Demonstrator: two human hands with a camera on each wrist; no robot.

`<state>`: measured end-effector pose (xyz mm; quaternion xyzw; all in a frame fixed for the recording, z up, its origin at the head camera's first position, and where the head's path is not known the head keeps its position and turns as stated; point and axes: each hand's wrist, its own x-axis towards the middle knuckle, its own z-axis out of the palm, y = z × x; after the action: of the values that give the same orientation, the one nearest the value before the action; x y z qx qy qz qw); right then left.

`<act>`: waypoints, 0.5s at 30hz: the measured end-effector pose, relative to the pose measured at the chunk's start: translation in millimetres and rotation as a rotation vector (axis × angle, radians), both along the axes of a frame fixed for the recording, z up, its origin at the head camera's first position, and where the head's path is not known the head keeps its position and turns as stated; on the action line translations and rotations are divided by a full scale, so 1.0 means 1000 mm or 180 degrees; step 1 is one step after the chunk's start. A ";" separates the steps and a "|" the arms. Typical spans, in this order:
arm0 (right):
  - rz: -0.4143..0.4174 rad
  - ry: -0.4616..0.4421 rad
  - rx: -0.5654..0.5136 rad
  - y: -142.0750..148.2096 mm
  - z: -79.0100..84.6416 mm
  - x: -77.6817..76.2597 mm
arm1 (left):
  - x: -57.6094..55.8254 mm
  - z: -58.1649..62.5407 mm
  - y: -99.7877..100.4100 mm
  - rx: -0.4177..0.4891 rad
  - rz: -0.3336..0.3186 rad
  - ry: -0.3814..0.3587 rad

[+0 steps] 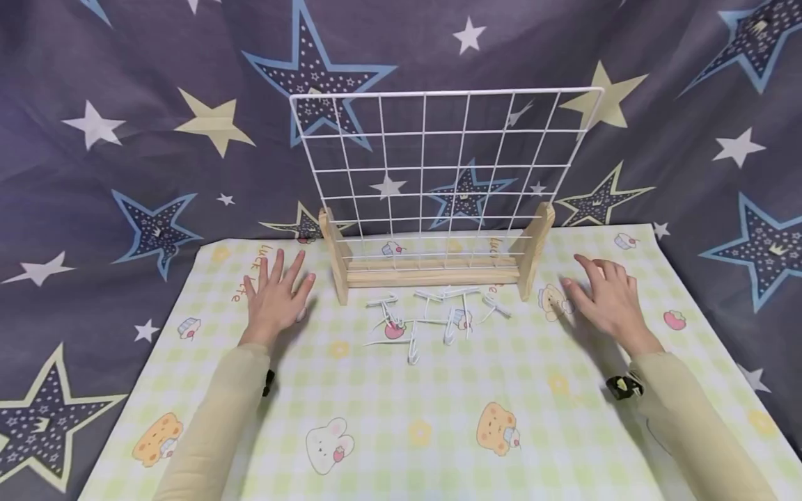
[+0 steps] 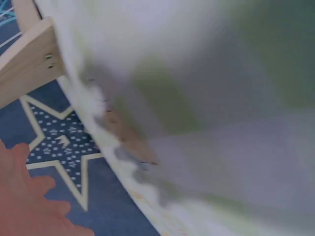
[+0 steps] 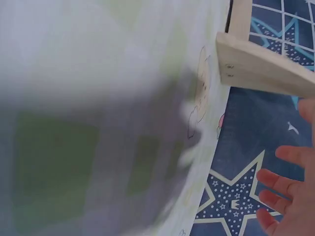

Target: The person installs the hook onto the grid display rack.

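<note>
A white wire grid panel [image 1: 422, 149] stands upright in a wooden base [image 1: 432, 277] at the back of the table. In front of it lies a loose cluster of several white wire hooks [image 1: 447, 314]. To the left of the stand, my left hand [image 1: 274, 303] is held over the cloth with fingers spread and nothing in it. On the other side, my right hand [image 1: 610, 299] hovers with its fingers loosely bent, also holding nothing. Both wrist views show the fingers apart, near the stand's wooden side foot [image 3: 261, 64].
A green-and-white checked tablecloth [image 1: 376, 396] with cartoon prints covers the table. Behind and at both sides hangs a dark star-patterned curtain [image 1: 156, 62]. Black wrist straps show under the sleeves.
</note>
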<state>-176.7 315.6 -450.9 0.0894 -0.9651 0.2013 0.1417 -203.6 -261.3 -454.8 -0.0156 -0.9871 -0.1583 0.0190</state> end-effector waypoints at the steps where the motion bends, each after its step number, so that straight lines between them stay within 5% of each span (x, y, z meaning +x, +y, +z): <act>1: 0.0000 0.0045 -0.0055 -0.001 0.000 0.001 | -0.001 0.003 0.001 0.0017 -0.0041 0.0036; 15: 0.0310 0.0671 -0.0775 -0.031 0.000 0.020 | -0.021 0.051 0.022 0.1196 -0.0580 0.0840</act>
<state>-157.1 284.4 -451.1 0.1389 -0.9079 0.3130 0.2420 -224.4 -239.4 -403.4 -0.1214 -0.9238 -0.3366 0.1359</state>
